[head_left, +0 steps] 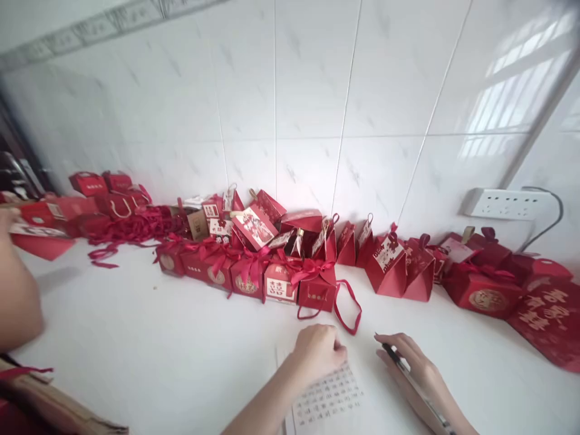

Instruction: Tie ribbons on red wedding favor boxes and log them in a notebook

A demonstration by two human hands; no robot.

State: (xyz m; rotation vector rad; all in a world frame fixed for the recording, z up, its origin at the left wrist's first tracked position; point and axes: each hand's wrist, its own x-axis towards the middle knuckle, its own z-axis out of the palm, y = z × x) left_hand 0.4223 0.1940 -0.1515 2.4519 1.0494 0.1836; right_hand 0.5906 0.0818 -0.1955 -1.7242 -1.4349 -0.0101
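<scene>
My left hand (319,350) is curled into a fist and rests over the upper part of a sheet of paper (328,396) covered in rows of handwritten or printed characters. I see nothing held in that fist. To the right of the sheet, my right hand (414,368) grips a black and silver pen (410,377) that slants across the palm. Beyond my hands stands a row of red gift boxes (247,278) tied with ribbon bows. One box on the row's right end (317,293) has a loop of red ribbon (351,311) trailing from it.
Red triangular boxes (385,269) and hexagonal ones (487,296) stand to the right against the tiled wall, below a white power strip (507,203). A heap of red ribbon (140,226) lies at left. Another person's arm (18,290) reaches in there, above a cardboard carton (67,405).
</scene>
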